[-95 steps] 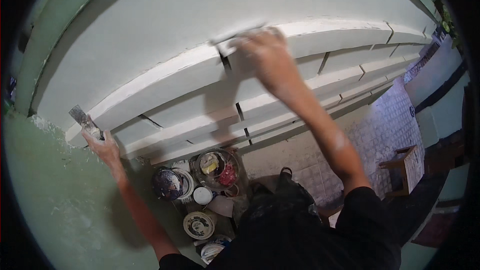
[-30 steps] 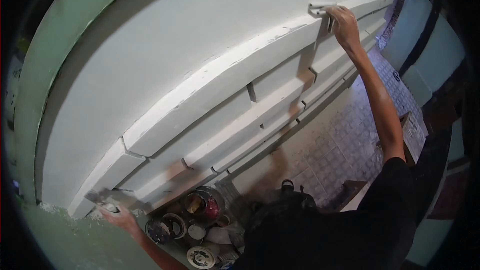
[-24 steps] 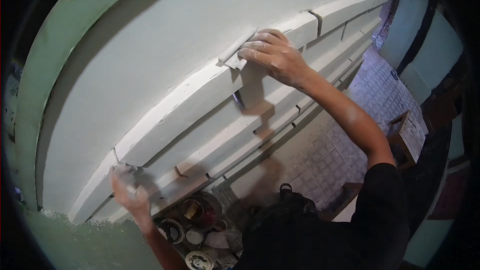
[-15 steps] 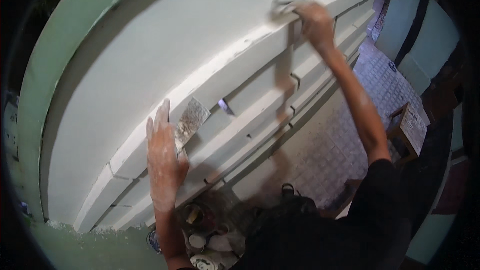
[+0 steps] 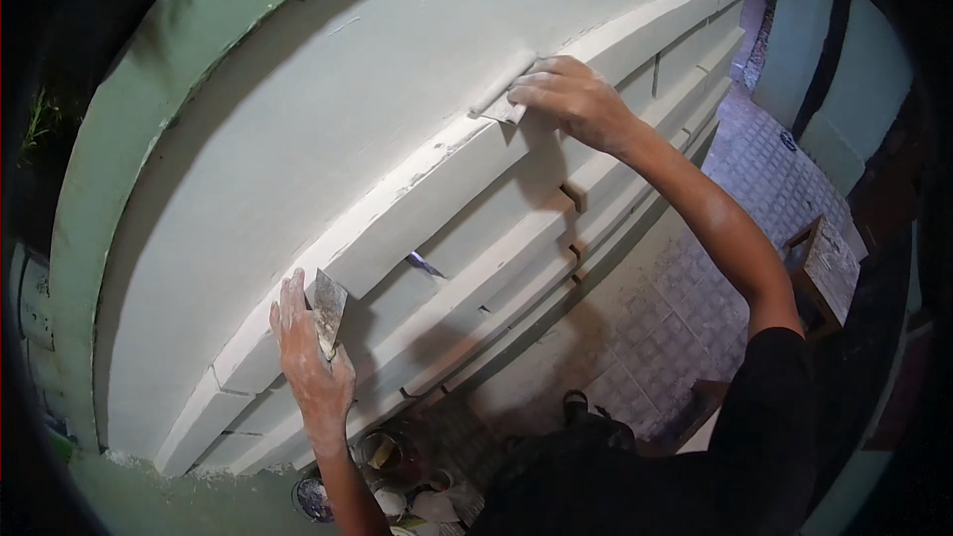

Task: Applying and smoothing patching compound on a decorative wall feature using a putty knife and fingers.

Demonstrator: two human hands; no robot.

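My left hand [image 5: 316, 372], dusted white, rests by the lower left part of a pale wall ledge [image 5: 417, 208]. Its fingers stretch upward, while a putty knife with a smeared metal blade [image 5: 328, 310] is held between thumb and fingers. Farther up the same ledge, my right hand [image 5: 574, 104] grips a thin, pale grey sheet-like piece [image 5: 503, 89]. That piece lies against the corner where the ledge meets the smooth wall [image 5: 288, 149]. Whether it is a folded sheet or a flat blade is not plain. Rough white patches mark the ledge's top beside it.
Several stepped mouldings [image 5: 496, 278] run below the ledge, with dark gaps. A green curved border [image 5: 129, 154] frames the wall. Buckets and containers [image 5: 392, 452] stand below my left arm. A small wooden table [image 5: 826, 263] stands on the tiled floor [image 5: 685, 328] at right.
My right hand has come down and left along the ledge with the pale piece. My left hand has shifted slightly left and down, still holding the putty knife. The view has tilted a little.
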